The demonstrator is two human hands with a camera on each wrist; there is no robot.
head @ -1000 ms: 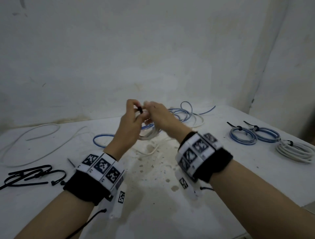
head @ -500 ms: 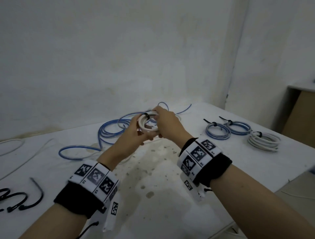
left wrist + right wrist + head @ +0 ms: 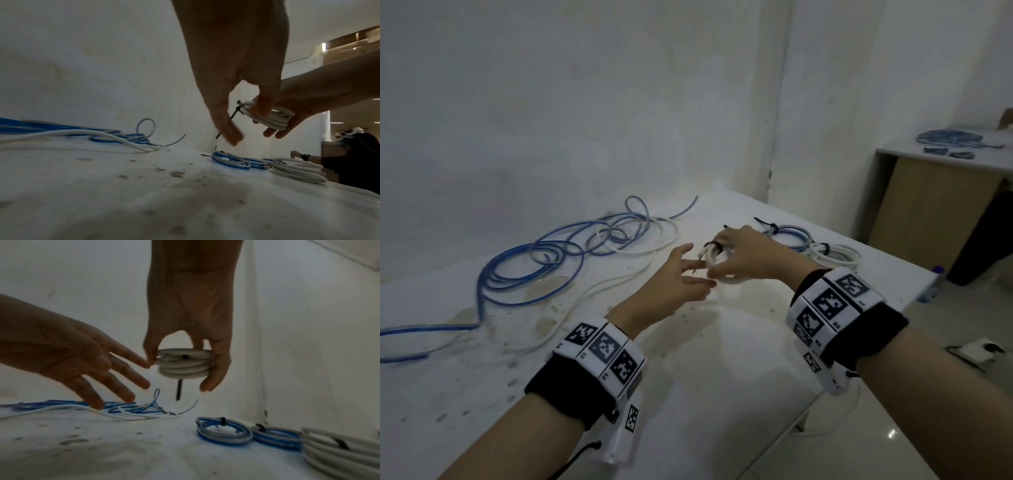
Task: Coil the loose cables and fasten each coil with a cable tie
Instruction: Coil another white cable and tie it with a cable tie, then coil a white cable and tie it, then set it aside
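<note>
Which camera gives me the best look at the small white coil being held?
The right wrist view: the white coil faces the camera, stacked turns clear, pinched by the right hand. The left wrist view shows it partly behind fingers; the head view shows it mostly hidden.

Tied coils just beyond fingers

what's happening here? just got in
A person is bundling cables at a white table. Their right hand holds a small white coil above the table, a black cable tie already around it with its tail hanging down. The left hand is open beside it, fingers straight. Three tied coils lie to the right; loose blue and white cables wait on the left.
</note>
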